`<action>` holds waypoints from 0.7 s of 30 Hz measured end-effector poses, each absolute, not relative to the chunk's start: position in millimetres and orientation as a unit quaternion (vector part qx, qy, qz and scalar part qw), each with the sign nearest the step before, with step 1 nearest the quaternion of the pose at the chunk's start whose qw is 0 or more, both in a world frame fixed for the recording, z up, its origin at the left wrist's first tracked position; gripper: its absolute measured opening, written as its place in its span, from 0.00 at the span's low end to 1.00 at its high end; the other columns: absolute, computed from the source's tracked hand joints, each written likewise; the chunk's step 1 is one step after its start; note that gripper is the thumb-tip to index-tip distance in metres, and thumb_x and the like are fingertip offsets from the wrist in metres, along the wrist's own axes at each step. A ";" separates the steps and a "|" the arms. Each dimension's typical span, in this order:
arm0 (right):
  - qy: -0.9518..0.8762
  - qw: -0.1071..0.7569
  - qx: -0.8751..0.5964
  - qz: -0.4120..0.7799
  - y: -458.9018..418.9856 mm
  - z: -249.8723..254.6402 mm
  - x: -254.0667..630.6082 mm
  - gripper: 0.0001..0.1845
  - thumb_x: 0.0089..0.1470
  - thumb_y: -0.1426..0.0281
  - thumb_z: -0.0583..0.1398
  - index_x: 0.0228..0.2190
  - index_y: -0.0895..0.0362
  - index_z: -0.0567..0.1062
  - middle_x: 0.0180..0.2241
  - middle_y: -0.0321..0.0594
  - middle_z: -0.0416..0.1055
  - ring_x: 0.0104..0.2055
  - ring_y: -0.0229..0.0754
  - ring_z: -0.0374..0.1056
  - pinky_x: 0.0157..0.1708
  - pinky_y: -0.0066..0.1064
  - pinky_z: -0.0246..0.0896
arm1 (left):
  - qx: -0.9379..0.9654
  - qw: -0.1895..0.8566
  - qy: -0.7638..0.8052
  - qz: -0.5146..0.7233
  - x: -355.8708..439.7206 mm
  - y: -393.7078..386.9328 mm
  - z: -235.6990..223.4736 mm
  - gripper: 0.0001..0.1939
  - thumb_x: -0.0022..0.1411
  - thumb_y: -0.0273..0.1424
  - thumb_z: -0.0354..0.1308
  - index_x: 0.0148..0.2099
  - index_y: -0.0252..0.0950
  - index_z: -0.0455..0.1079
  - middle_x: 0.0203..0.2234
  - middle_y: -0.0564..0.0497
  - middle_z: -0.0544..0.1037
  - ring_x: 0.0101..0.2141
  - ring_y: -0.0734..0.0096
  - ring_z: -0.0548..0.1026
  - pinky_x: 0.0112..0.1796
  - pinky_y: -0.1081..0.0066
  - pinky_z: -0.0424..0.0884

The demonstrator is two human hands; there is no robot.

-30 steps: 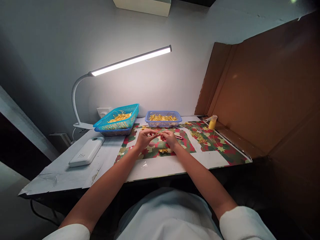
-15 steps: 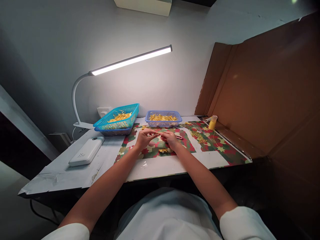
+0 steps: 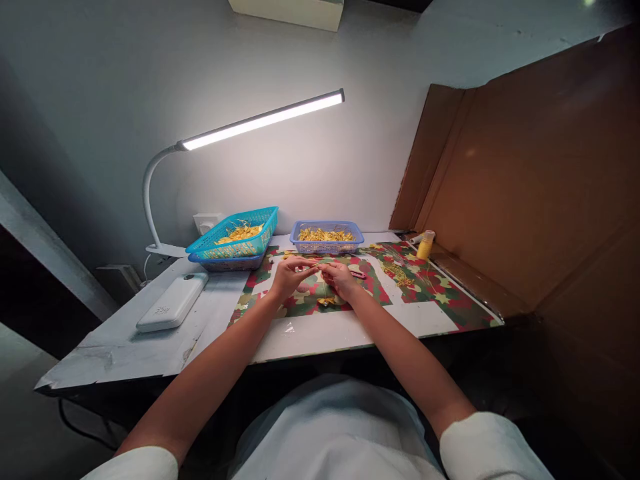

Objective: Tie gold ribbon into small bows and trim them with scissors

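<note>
The yellow piece [image 3: 326, 302] sits below the right hand's grip [image 3: 340, 279].

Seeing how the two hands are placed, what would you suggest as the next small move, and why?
Perhaps a slight fingertip adjustment without raising either hand: the left hand and right hand nearly meet, and a thin strand seems to run down to the yellow piece, so lifting might tug it.

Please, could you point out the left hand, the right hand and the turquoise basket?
Left hand [image 3: 287, 277]: head view, back of hand.
Right hand [image 3: 343, 280]: head view, back of hand.
Turquoise basket [image 3: 237, 251]: head view, front wall.
</note>
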State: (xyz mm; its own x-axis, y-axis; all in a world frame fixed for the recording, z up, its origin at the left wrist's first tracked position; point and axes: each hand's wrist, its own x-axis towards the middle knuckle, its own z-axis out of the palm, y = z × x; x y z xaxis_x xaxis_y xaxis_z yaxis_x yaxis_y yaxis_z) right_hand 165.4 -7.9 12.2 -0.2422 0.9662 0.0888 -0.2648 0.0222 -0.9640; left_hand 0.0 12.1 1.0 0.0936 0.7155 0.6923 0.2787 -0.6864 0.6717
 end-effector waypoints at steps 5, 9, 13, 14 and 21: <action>-0.498 0.512 -0.359 0.601 -7.3 11.8 164.6 0.15 0.33 0.60 0.67 0.19 0.57 0.70 0.16 0.28 0.57 0.19 0.30 0.48 0.21 0.28 0.37 | 0.730 0.167 0.337 0.572 -1.2 9.8 3.2 0.12 0.49 0.43 0.68 0.30 0.39 0.80 0.27 0.47 0.81 0.30 0.66 0.75 0.34 0.67 0.70; -0.514 0.520 -0.359 0.579 -6.2 11.1 164.3 0.14 0.33 0.61 0.66 0.17 0.57 0.70 0.15 0.28 0.58 0.19 0.30 0.49 0.21 0.28 0.39 | 0.731 0.165 0.339 0.569 -1.8 9.1 4.4 0.12 0.50 0.42 0.67 0.30 0.39 0.80 0.28 0.47 0.81 0.30 0.66 0.76 0.34 0.66 0.70; -0.532 0.529 -0.360 0.554 -4.8 10.7 164.4 0.14 0.34 0.61 0.66 0.17 0.58 0.71 0.16 0.29 0.60 0.21 0.30 0.51 0.22 0.28 0.42 | 0.735 0.162 0.344 0.562 -1.9 9.3 4.6 0.12 0.50 0.43 0.67 0.30 0.39 0.80 0.28 0.47 0.81 0.31 0.65 0.76 0.35 0.65 0.70; -0.536 0.531 -0.358 0.550 -4.6 10.6 164.5 0.13 0.34 0.61 0.66 0.17 0.58 0.71 0.16 0.29 0.60 0.21 0.30 0.51 0.23 0.28 0.43 | 0.736 0.161 0.345 0.560 -1.9 9.3 4.6 0.12 0.50 0.43 0.67 0.31 0.39 0.80 0.28 0.47 0.81 0.31 0.65 0.76 0.35 0.65 0.70; -0.566 0.538 -0.359 0.512 -3.2 9.2 164.3 0.12 0.38 0.62 0.64 0.18 0.58 0.72 0.17 0.31 0.63 0.22 0.32 0.55 0.24 0.27 0.51 | 0.736 0.149 0.380 0.540 -2.1 9.9 4.1 0.11 0.50 0.42 0.67 0.32 0.39 0.80 0.30 0.48 0.82 0.31 0.66 0.75 0.33 0.68 0.68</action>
